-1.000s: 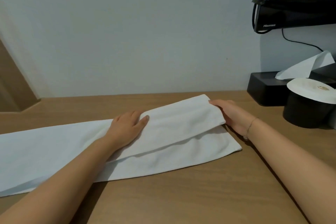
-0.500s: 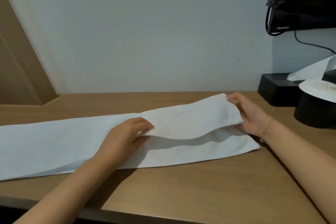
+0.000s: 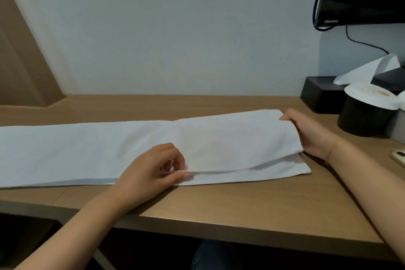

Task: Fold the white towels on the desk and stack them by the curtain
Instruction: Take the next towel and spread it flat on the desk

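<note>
One long white towel (image 3: 92, 151) lies stretched across the wooden desk (image 3: 241, 204), running off the left edge of the view. Its right end is doubled, with an upper layer over a lower one. My left hand (image 3: 153, 171) pinches the near edge of that upper layer between thumb and curled fingers. My right hand (image 3: 306, 133) grips the right end of the upper layer at its far corner, its fingers hidden under the cloth. No curtain or other towel is in view.
At the back right stand a black tissue box (image 3: 320, 96) with a tissue sticking out and a black round container with a white lid (image 3: 363, 114). A dark screen (image 3: 359, 9) hangs on the wall above. A small object (image 3: 400, 156) lies at the right edge.
My left hand went from lying flat on the towel to pinching the near edge of the upper layer. The upper layer has spread toward me over the lower one. My head moved left.
</note>
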Demonstrator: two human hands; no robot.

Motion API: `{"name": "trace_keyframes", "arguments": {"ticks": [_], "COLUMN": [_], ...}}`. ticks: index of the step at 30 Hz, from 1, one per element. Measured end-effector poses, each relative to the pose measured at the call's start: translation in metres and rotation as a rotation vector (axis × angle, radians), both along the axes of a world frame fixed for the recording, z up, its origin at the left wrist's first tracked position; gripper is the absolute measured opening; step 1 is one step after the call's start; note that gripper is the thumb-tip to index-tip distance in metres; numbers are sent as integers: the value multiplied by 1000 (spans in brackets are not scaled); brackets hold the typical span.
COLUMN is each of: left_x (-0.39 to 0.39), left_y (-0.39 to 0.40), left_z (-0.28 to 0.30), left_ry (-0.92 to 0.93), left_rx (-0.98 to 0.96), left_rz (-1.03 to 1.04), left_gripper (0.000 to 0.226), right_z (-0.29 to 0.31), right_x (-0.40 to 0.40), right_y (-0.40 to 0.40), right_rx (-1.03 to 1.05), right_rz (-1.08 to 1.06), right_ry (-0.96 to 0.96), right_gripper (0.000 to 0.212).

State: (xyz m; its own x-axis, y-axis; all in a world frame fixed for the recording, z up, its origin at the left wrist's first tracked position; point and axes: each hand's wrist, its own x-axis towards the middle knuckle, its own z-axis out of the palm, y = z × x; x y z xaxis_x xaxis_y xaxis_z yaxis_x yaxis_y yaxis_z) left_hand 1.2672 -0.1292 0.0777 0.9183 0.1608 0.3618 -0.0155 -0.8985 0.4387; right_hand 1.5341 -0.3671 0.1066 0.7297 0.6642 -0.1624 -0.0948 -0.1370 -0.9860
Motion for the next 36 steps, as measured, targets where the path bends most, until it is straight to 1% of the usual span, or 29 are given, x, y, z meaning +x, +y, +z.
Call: {"name": "trace_keyframes", "arguments": {"ticks": [2,4,7,10,12,14,16,17,21,24,26,28,31,32,34,35,36], "left_x": [-1,-3,-3,-3,-3,-3,-2,-2,-3,-5,-6,-8,-10,-9,-8,-7,-7], "left_y": [-2,-5,-5,-4,-4,-4,-4,-4,1,3,2,1,0,-1,-4,-6,-8], "left_z": [0,1,2,1,1,1,2,2,6,9,10,9,7,6,6,7,8], "left_ry": [15,31,17,8,3,5,7,14,123,189,190,170,116,94,79,91,118], "left_rx": [32,50,30,-2,-23,-56,-117,-156,-301,-301,-270,-182,89,177,287,291,272], "left_rz": [-20,-22,-12,-5,-2,-3,-6,-5,-22,-35,-24,-20,-27,-35,-39,-37,-28], "left_gripper": [47,50,42,39,37,38,40,40,34,31,29,35,47,47,34,29,26], "right_z": [-1,-3,-6,-4,-2,0,2,5,6,2,1,0,0,0,2,3,3], "right_x": [-10,-22,-37,-42,-42,-43,-42,-43,-39,-36,-38,-38,-41,-41,-46,-48,-49], "right_y": [-2,-4,-11,-20,-25,-30,-33,-34,-38,-36,-36,-35,-36,-36,-36,-36,-36], "right_rx": [56,40,-2,-32,-69,-149,-238,-248,-201,-145,-117,-105,-119,-128,-144,-156,-172], "right_rz": [35,15,-46,-76,-61,-9,52,80,134,100,103,101,80,72,47,33,26], "right_ry": [-11,-56,-149,-174,-133,-99,-97,-79,-23,-27,-31,-50,-88,-113,-142,-152,-166], "right_gripper": [18,31,39,46,38,29,23,17,12,18,26,33,34,31,18,18,27]}}
